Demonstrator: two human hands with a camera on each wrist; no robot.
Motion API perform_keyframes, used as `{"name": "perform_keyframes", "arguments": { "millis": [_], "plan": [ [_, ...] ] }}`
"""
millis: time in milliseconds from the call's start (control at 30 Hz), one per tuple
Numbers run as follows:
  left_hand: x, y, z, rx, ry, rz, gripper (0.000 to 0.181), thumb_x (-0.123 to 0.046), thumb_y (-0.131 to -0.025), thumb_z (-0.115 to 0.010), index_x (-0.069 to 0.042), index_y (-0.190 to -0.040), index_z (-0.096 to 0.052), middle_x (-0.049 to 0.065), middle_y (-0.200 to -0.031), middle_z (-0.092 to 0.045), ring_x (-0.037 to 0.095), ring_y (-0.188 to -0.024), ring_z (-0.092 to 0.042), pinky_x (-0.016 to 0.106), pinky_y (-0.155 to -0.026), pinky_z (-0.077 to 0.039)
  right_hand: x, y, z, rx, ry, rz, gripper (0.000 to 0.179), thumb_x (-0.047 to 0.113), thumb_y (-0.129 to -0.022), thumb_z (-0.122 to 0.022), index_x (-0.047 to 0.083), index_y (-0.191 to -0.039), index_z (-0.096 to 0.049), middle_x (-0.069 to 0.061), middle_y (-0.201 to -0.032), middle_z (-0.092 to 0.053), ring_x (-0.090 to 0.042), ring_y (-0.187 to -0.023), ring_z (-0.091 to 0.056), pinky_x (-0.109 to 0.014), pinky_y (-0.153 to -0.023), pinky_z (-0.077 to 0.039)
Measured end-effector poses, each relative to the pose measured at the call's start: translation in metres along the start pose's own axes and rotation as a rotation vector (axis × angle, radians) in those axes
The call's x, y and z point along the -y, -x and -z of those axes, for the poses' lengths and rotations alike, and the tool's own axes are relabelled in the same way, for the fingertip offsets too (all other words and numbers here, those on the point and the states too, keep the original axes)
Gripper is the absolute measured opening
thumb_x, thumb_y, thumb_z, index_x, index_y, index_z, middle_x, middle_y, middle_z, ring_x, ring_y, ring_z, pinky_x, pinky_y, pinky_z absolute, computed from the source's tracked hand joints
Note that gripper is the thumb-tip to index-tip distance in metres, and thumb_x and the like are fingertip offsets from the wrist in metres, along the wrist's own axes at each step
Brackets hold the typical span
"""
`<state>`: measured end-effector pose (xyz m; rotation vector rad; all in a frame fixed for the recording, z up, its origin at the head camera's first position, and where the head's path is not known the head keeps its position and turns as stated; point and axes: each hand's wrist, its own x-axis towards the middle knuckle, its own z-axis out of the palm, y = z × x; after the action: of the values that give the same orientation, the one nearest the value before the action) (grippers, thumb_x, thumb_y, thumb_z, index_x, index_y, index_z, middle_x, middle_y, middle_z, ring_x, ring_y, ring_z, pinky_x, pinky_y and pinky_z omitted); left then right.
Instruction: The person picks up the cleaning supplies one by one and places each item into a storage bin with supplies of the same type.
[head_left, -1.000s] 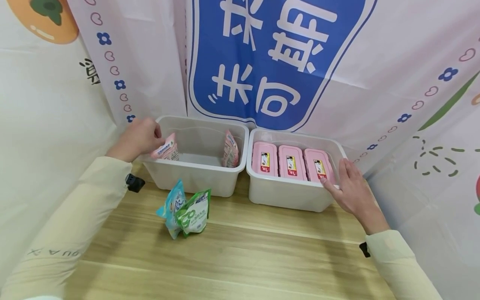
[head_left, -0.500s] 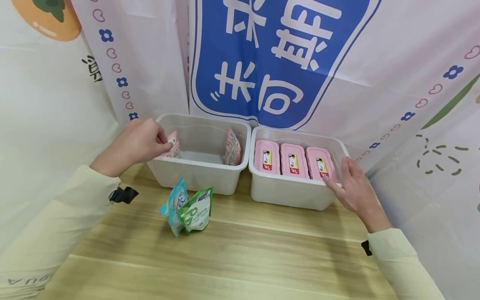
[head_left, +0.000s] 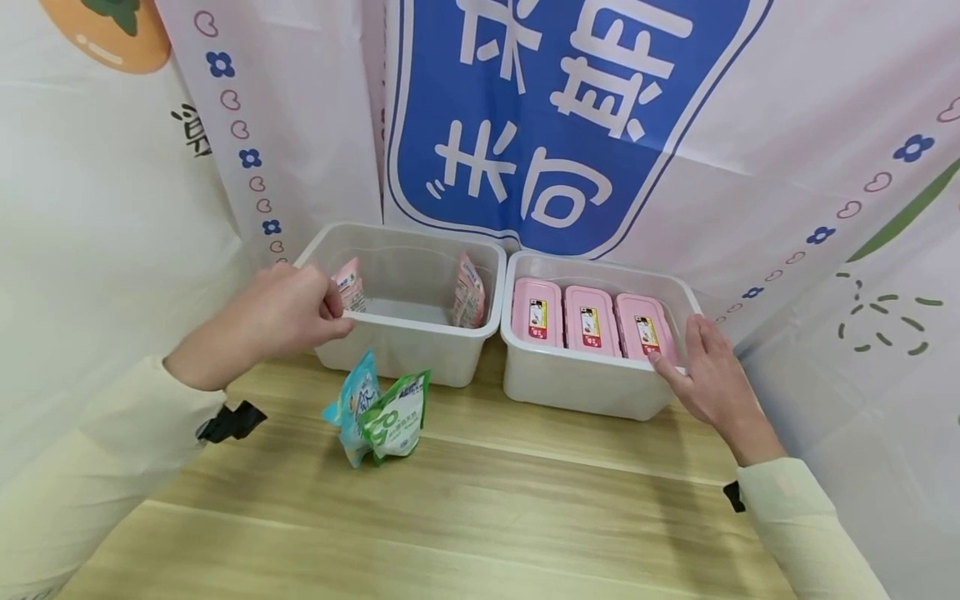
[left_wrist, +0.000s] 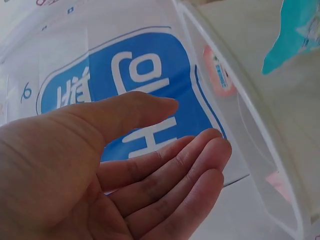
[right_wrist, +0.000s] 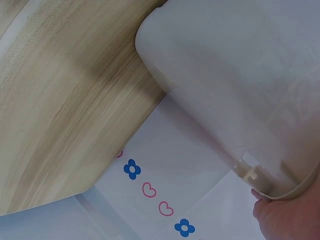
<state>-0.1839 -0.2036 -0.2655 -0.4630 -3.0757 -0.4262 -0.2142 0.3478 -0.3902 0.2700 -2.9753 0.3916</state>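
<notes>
My left hand [head_left: 281, 312] hovers at the front left corner of the left white plastic bin [head_left: 401, 348]. In the left wrist view its fingers [left_wrist: 200, 165] bend loosely, thumb apart, with nothing between them. One pink pouch [head_left: 349, 286] stands inside at the bin's left end, partly hidden by the hand. Another pink pouch [head_left: 469, 292] leans at the right end. My right hand [head_left: 712, 387] holds the front right corner of the right white bin [head_left: 577, 387], thumb over the front rim, fingers along the right side. Several pink lidded boxes [head_left: 590, 321] fill that bin.
A blue pouch [head_left: 358, 406] and a green-and-white pouch [head_left: 397, 423] stand touching on the wooden table [head_left: 480, 525], before the left bin. The two bins sit side by side against a printed cloth [head_left: 315, 125]. Cloth walls also rise at left and right.
My left hand has let go of the left pink pouch and drawn back toward the front left of the bin. My right hand stays at the right bin's corner.
</notes>
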Motion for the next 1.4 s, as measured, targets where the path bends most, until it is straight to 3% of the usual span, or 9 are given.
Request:
{"name": "perform_keyframes", "arguments": {
  "millis": [200,433,800,1133,1400],
  "plan": [
    [-0.003,0.010,-0.010,0.001,-0.013,-0.034,0.018,-0.025,-0.091,-0.078,-0.013,-0.079,-0.079,-0.004,-0.074,-0.075,0.016,-0.068,-0.062,0.035,-0.063,-0.049,0.000,0.000,0.001,-0.008,0.003,0.009,0.098,0.058,-0.108,-0.044,-0.010,-0.165,-0.002,-0.037,-0.172,-0.009,-0.056,-0.159,-0.011,-0.073,-0.127,-0.015],
    [-0.006,0.020,-0.028,0.044,0.052,-0.049,0.022,-0.022,-0.094,-0.077,-0.012,-0.074,-0.076,-0.005,-0.061,-0.061,0.012,-0.056,-0.051,0.028,-0.054,-0.040,0.000,0.000,0.000,-0.014,0.005,0.010,0.098,0.057,-0.108,-0.044,-0.011,-0.165,-0.003,-0.038,-0.171,-0.011,-0.058,-0.157,-0.014,-0.074,-0.126,-0.017],
    [-0.002,0.026,-0.052,0.012,0.061,-0.058,0.033,-0.018,-0.091,-0.080,-0.015,-0.061,-0.067,-0.006,-0.054,-0.055,0.010,-0.051,-0.050,0.026,-0.052,-0.039,0.000,0.000,-0.001,-0.013,0.014,-0.005,0.099,0.060,-0.107,-0.043,-0.009,-0.165,-0.002,-0.038,-0.171,-0.010,-0.058,-0.157,-0.014,-0.075,-0.125,-0.017],
    [0.000,0.028,-0.066,0.056,0.078,0.035,0.049,-0.023,-0.094,-0.079,-0.018,-0.053,-0.052,-0.009,-0.049,-0.040,0.009,-0.047,-0.044,0.025,-0.049,-0.033,0.000,0.001,0.000,-0.018,0.017,0.000,0.099,0.058,-0.107,-0.043,-0.010,-0.165,-0.002,-0.039,-0.170,-0.011,-0.058,-0.157,-0.015,-0.075,-0.125,-0.017],
    [0.002,0.031,-0.075,0.046,0.091,0.043,0.053,-0.021,-0.093,-0.079,-0.019,-0.052,-0.045,-0.010,-0.049,-0.036,0.007,-0.046,-0.040,0.023,-0.047,-0.030,-0.001,0.001,-0.001,-0.026,0.000,0.016,0.097,0.056,-0.108,-0.045,-0.012,-0.164,-0.004,-0.039,-0.170,-0.011,-0.058,-0.158,-0.014,-0.073,-0.126,-0.016]
  ]
}}
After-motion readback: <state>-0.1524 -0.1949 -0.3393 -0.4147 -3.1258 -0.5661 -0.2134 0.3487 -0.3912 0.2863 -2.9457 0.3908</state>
